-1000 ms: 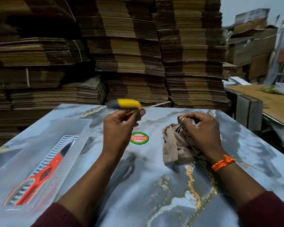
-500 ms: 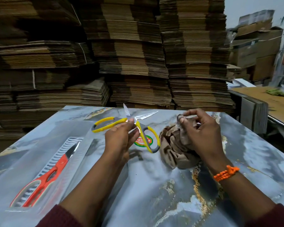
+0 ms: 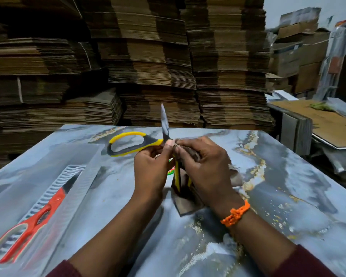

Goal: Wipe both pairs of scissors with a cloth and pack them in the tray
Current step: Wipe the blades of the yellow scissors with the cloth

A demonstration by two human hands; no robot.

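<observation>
The yellow-and-grey scissors point(image 3: 128, 143) are spread wide open above the table's middle. One handle loop sticks out to the left and one blade points up. My left hand point(image 3: 150, 170) grips them near the pivot. My right hand point(image 3: 204, 166) holds the brown cloth point(image 3: 188, 204) wrapped over the other blade, which is hidden. The second handle runs down between my hands. The red scissors point(image 3: 34, 218) lie in the clear plastic tray point(image 3: 48, 162) at the left.
The marbled blue-grey table point(image 3: 278, 196) ends at the right at a lower stack of flat cardboard point(image 3: 318, 120). Tall stacks of folded cartons point(image 3: 158, 56) stand close behind the far edge. A round sticker sits on the table, mostly hidden under my hands.
The yellow scissors have turned so one blade points up. My right hand has lifted the cloth from the table and closed it over the other blade, meeting my left hand.
</observation>
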